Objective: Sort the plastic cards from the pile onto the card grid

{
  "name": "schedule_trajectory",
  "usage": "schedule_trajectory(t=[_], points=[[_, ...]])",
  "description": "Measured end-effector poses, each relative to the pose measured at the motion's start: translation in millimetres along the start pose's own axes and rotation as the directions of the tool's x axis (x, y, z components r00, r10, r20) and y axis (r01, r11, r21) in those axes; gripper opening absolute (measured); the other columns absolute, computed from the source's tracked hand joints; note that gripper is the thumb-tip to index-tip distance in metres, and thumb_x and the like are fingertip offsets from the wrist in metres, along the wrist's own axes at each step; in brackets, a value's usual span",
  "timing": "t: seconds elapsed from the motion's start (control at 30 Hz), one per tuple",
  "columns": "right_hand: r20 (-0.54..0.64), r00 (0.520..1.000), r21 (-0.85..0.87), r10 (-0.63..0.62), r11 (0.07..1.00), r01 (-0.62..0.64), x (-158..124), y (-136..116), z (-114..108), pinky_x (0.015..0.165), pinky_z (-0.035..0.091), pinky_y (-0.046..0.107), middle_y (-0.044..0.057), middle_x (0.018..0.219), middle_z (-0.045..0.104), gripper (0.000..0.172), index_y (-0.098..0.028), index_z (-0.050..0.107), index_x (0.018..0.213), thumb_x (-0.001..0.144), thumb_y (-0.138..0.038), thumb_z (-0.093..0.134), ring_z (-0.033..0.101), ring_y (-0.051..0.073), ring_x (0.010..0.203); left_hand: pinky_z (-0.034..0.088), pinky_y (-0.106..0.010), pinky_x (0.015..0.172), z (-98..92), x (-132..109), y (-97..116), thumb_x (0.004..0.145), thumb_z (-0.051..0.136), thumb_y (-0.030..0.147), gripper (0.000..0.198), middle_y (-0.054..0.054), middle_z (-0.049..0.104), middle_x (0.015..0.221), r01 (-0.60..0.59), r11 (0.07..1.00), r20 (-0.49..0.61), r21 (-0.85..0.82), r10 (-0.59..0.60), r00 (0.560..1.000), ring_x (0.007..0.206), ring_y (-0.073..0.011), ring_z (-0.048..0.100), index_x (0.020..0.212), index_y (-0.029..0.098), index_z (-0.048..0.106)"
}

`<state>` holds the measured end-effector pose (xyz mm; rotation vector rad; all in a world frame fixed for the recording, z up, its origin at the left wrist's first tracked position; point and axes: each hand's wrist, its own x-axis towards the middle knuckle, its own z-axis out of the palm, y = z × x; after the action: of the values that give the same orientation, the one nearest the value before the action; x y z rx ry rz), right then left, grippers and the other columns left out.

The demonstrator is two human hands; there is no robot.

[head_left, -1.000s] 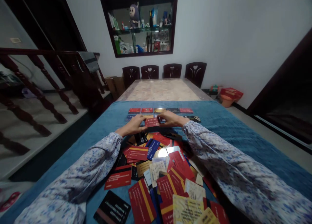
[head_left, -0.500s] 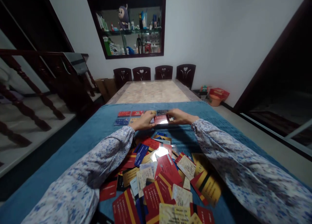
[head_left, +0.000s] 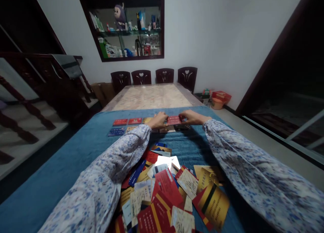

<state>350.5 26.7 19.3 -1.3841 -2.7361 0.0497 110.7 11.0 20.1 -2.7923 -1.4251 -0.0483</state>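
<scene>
A red card point(head_left: 174, 120) is pinched at its two short ends between my left hand point(head_left: 159, 120) and my right hand point(head_left: 193, 118), over the right end of the laid-out cards. Both hands are closed on it. To the left lie a red card point(head_left: 120, 122), a second red card point(head_left: 135, 121), a blue card point(head_left: 116, 131) and a gold card point(head_left: 147, 120), in two rows. My left hand and sleeve hide part of these rows. Nearer to me spreads a loose, overlapping heap of red, gold, blue and pale cards point(head_left: 167, 185).
A blue cloth point(head_left: 83, 165) covers the near part of the table; the far part shows a beige marbled top point(head_left: 154, 96). Dark chairs point(head_left: 164, 75) stand behind it, below a wall niche with shelves point(head_left: 131, 32). A wooden railing point(head_left: 37, 114) stands at the left.
My hands and the red card have moved to the right and slightly away, toward the far row. The view has shifted a little, and some cards in the heap have changed position.
</scene>
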Motion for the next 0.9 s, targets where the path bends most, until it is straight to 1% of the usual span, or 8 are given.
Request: schedule_trajectory(t=[0.1,0.27,0.4,0.5,0.6,0.73,0.9], points=[[-0.004,0.999,-0.021,0.039,0.999,-0.039,5.6,12.9,2.1,0.075,0.045,0.024,0.011,0.104,0.079,0.025,-0.014,0.076,0.103,0.083,-0.027,0.072,0.07,0.022,0.092,0.048,-0.048,0.101,-0.8,14.3,2.4,0.092,0.063,0.039,0.033,-0.017,0.06,0.133,0.009,1.0,0.006,0.0,-0.009,1.0,0.128,-0.0355,0.051,0.116,0.018,0.069],[0.001,0.996,0.0,0.084,0.996,-0.084,17.9,31.2,6.2,0.077,0.047,0.024,0.012,0.106,0.079,0.028,-0.013,0.076,0.107,0.085,-0.03,0.072,0.071,0.022,0.094,0.046,-0.05,0.104,1.6,36.5,1.3,0.093,0.061,0.039,0.035,-0.016,0.059,0.136,0.032,0.999,-0.004,-0.007,-0.032,0.999,0.132,-0.0369,0.047,0.12,0.018,0.069],[0.017,0.992,-0.002,0.127,0.992,-0.127,28.0,42.2,12.1,0.077,0.048,0.023,0.011,0.107,0.08,0.03,-0.013,0.076,0.11,0.085,-0.03,0.072,0.071,0.021,0.094,0.045,-0.052,0.107,6.4,53.0,-1.1,0.092,0.063,0.038,0.037,-0.017,0.059,0.138,0.064,0.998,0.015,-0.005,-0.064,0.998,0.135,-0.0376,0.044,0.121,0.017,0.069],[0.027,0.989,0.001,0.148,0.989,-0.148,32.4,47.7,16.9,0.076,0.048,0.023,0.01,0.106,0.08,0.032,-0.014,0.077,0.11,0.084,-0.031,0.073,0.072,0.02,0.093,0.044,-0.053,0.107,11.7,62.6,-2.9,0.091,0.063,0.038,0.037,-0.017,0.06,0.139,0.066,0.998,0.025,-0.001,-0.065,0.998,0.136,-0.038,0.043,0.121,0.018,0.07],[0.043,0.985,0.005,0.165,0.986,-0.165,34.1,51.4,19.9,0.075,0.048,0.022,0.009,0.105,0.08,0.032,-0.015,0.077,0.111,0.084,-0.031,0.074,0.072,0.02,0.092,0.043,-0.056,0.107,16.7,68.6,-3.4,0.09,0.062,0.038,0.039,-0.017,0.059,0.14,0.063,0.998,0.036,0.008,-0.063,0.997,0.136,-0.039,0.042,0.122,0.018,0.07],[0.081,0.979,0.014,0.185,0.982,-0.187,35.1,53.2,21.4,0.074,0.048,0.022,0.011,0.106,0.08,0.03,-0.014,0.077,0.111,0.084,-0.028,0.075,0.072,0.02,0.091,0.042,-0.057,0.107,20.5,72.3,-1.6,0.089,0.061,0.037,0.039,-0.018,0.06,0.139,0.066,0.998,0.048,0.01,-0.066,0.997,0.135,-0.0392,0.043,0.122,0.017,0.071],[0.11,0.975,0.019,0.194,0.98,-0.197,36.6,51.3,23.4,0.073,0.048,0.021,0.008,0.101,0.081,0.031,-0.015,0.078,0.11,0.081,-0.023,0.074,0.072,0.019,0.09,0.043,-0.06,0.107,22.0,74.6,-0.3,0.09,0.061,0.034,0.036,-0.019,0.063,0.136,0.067,0.998,0.075,0.002,-0.067,0.995,0.133,-0.0393,0.046,0.118,0.015,0.072]])
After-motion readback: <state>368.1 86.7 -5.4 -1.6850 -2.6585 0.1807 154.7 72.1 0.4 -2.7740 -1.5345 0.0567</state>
